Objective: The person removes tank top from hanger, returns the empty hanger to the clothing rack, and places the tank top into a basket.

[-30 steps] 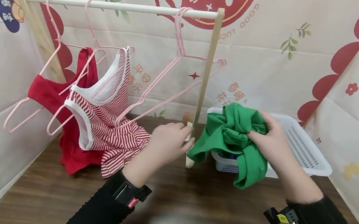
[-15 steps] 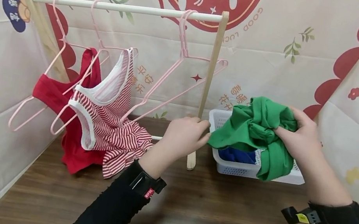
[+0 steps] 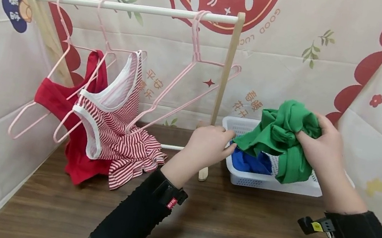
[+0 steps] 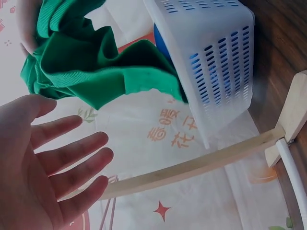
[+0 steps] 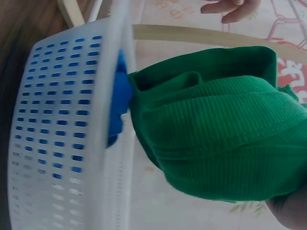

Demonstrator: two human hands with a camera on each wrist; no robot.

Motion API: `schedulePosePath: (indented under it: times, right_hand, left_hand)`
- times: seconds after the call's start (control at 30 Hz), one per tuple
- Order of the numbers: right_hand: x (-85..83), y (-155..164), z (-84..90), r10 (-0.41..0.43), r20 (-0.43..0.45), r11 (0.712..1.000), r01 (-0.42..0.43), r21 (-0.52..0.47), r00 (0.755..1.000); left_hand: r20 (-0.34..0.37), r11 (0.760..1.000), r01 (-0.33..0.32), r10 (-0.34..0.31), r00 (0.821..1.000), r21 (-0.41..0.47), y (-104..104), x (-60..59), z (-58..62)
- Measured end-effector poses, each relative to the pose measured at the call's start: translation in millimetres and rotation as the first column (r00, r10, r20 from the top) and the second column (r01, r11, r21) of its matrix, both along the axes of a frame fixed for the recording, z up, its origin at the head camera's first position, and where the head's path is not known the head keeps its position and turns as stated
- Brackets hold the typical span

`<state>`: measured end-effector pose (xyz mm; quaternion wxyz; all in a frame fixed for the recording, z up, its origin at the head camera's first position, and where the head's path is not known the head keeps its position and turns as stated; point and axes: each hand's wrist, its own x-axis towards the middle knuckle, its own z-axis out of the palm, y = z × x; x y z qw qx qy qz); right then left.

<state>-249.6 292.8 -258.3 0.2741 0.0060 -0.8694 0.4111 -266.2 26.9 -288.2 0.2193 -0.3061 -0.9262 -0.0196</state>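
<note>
A bunched green garment point(image 3: 287, 135) with ribbed bands hangs over the white basket point(image 3: 260, 183); my right hand point(image 3: 326, 148) grips it at its right side. In the right wrist view the green cloth point(image 5: 220, 129) covers most of that hand. My left hand point(image 3: 209, 145) is beside the garment's left end, near the basket's left rim. The left wrist view shows this hand point(image 4: 57, 167) with its fingers spread and nothing held, apart from the green cloth point(image 4: 96, 72). Blue cloth point(image 3: 250, 162) lies inside the basket, under the green garment.
A wooden rack with a white rail point(image 3: 137, 8) stands at left. On pink hangers hang a red garment point(image 3: 81, 159) and a red-and-white striped one point(image 3: 118, 123). Bare pink hangers point(image 3: 165, 93) hang near the rack's right post point(image 3: 227, 70), close to my left hand.
The right hand has moved right with the green garment, over the basket, uncovering the blue cloth. The left hand has followed rightward, past the rack post.
</note>
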Motion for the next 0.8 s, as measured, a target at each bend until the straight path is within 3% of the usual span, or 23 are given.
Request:
schedulePosePath:
  times: [0.23, 0.5, 0.7, 0.8]
  right_hand:
    - [-21.0, 0, -19.3, -0.07, -0.092, 0.994, 0.062, -0.092, 0.993]
    - [-36.0, 5, -43.5, -0.079, -0.099, 0.988, 0.065, -0.137, 0.992]
    - [-45.1, 9, -63.0, -0.031, -0.18, 0.999, 0.033, 0.008, 0.983]
    - [-46.8, 11, -70.9, 0.002, -0.175, 0.994, 0.017, 0.106, 0.985]
  left_hand:
    - [0.008, 1.0, -0.003, 0.003, 1.0, -0.023, 8, -3.2, -5.3]
    - [0.024, 1.0, -0.008, 0.008, 1.0, -0.007, 10, -3.2, -12.2]
    - [0.036, 1.0, -0.003, 0.003, 0.999, 0.011, 10, -4.7, -16.6]
    - [0.042, 1.0, -0.002, 0.002, 0.999, 0.011, 10, -5.7, -17.6]
